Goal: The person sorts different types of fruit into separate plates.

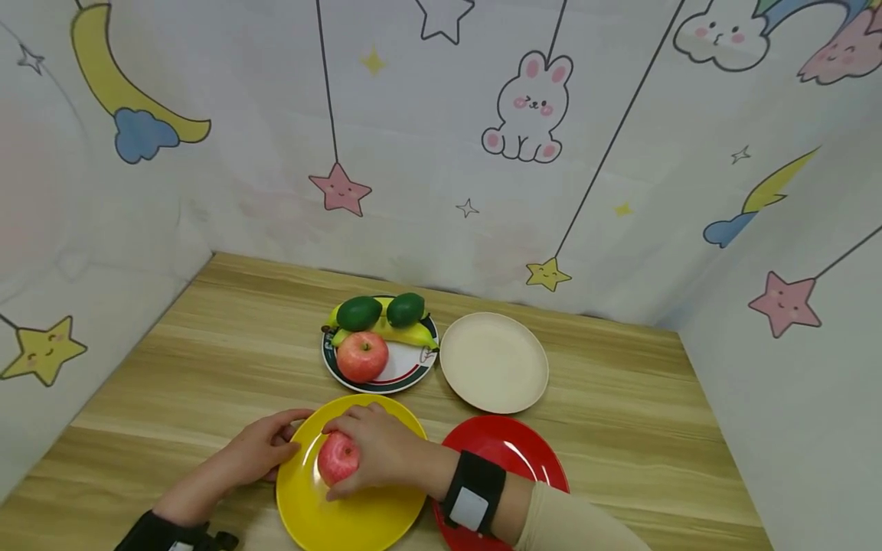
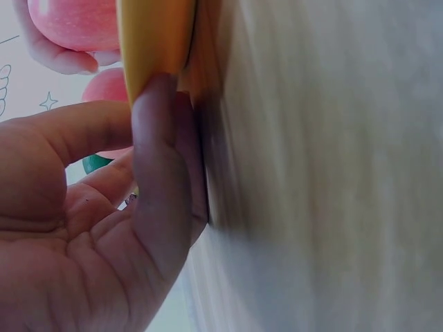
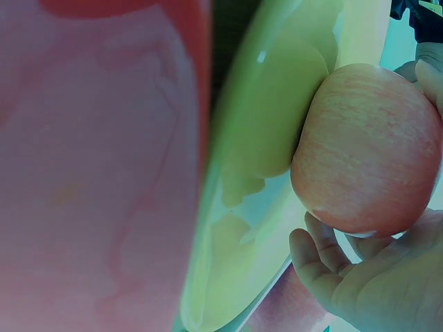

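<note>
My right hand (image 1: 372, 451) grips a red apple (image 1: 338, 458) that rests on the yellow plate (image 1: 358, 520) near the table's front edge. The right wrist view shows the apple (image 3: 363, 149) against the yellow plate (image 3: 263, 173), with my fingers (image 3: 325, 266) curled round it. My left hand (image 1: 258, 448) touches the yellow plate's left rim with fairly straight fingers. In the left wrist view, my fingers (image 2: 159, 166) press the plate's edge (image 2: 152, 41), and the apple (image 2: 69, 24) shows above.
Behind stands a striped-rim plate (image 1: 406, 373) with a second red apple (image 1: 361, 356), two avocados (image 1: 358, 313) and a banana (image 1: 406, 334). A cream plate (image 1: 493, 361) and a red plate (image 1: 510, 448) lie to the right. Patterned cloth walls enclose the wooden table (image 1: 207, 360).
</note>
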